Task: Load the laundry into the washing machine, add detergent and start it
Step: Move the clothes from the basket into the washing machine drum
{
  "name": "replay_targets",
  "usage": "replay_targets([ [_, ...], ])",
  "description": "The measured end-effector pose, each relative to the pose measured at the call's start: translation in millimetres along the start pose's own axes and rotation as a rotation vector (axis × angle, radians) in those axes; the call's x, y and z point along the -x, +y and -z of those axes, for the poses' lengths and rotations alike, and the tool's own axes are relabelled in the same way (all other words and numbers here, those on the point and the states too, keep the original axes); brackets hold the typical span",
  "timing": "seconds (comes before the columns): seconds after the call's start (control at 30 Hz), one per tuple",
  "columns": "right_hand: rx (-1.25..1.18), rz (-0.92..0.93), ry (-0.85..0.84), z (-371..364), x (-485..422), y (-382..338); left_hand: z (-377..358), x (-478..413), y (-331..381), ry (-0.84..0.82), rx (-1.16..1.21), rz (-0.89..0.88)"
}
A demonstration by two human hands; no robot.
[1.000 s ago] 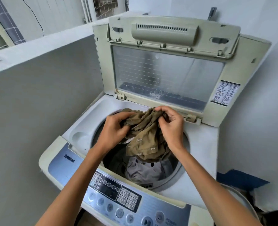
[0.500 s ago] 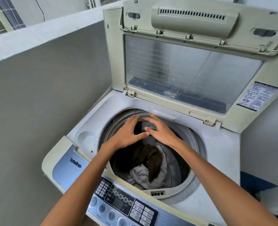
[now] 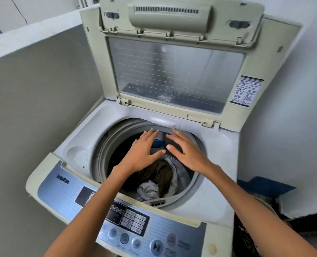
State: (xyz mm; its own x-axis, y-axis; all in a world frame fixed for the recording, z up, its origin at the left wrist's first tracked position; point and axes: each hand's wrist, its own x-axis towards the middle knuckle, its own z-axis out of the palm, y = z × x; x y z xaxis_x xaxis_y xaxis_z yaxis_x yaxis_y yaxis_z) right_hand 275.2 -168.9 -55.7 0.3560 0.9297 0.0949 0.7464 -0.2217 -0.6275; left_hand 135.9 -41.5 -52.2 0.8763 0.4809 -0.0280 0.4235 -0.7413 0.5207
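Change since one second ago: the olive-brown patterned garment (image 3: pixel 163 175), then bunched between both hands above the opening, now lies down in the drum; both hands have let go and spread flat over the opening.

Item 1. Left hand (image 3: pixel 142 150): palm down, fingers splayed wide, grip holding nothing. Hovers over the far half of the round grey drum opening (image 3: pixel 102 154).

Item 2. Right hand (image 3: pixel 186 148): palm down, fingers wide, grip holding nothing. Just beside the left hand, thumbs nearly meeting; whether they touch cannot be told.

Item 3. Laundry: the olive-brown garment sits below and nearer than both grips, draped over a pale grey-white cloth (image 3: pixel 148 190) at the near side of the drum. A small blue object (image 3: pixel 157 143) shows between the two grips, deeper in; its kind is unclear.

Item 4. Cream top-loading washing machine with blue-grey control panel (image 3: pixel 154 230): panel nearer than both grips. Cream lid with clear window (image 3: pixel 172 71) stands raised beyond them.

Item 5. Dark basket (image 3: pixel 246 236), lower right of the right grip; contents unclear.

Handling note, as judgement: loading appears under way. Press the load down evenly with flat palms, keep cloth clear of the rim, and spread it around the drum rather than heaped on the near side. Detergent and start are not yet done.
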Motion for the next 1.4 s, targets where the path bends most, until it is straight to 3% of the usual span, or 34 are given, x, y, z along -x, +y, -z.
replay_targets([
  [0.27,0.047,-0.054,0.195,75,97,54,-38,-1,110,0.048,-0.076,-0.086],
  [0.5,0.015,-0.203,0.204,136,207,126,-107,0,223,0.021,-0.075,-0.187],
  [0.7,-0.047,-0.343,0.187,144,277,193,-187,2,287,-0.039,-0.026,-0.207],
  [0.93,-0.124,-0.481,0.158,103,328,248,-286,5,275,-0.323,-0.098,-0.165],
  [1.27,-0.359,-0.786,0.409,-16,354,327,-431,14,203,-0.594,-0.229,-0.189],
  [1.4,-0.455,-0.907,0.412,-66,363,357,-474,5,182,-0.71,-0.277,-0.245],
])
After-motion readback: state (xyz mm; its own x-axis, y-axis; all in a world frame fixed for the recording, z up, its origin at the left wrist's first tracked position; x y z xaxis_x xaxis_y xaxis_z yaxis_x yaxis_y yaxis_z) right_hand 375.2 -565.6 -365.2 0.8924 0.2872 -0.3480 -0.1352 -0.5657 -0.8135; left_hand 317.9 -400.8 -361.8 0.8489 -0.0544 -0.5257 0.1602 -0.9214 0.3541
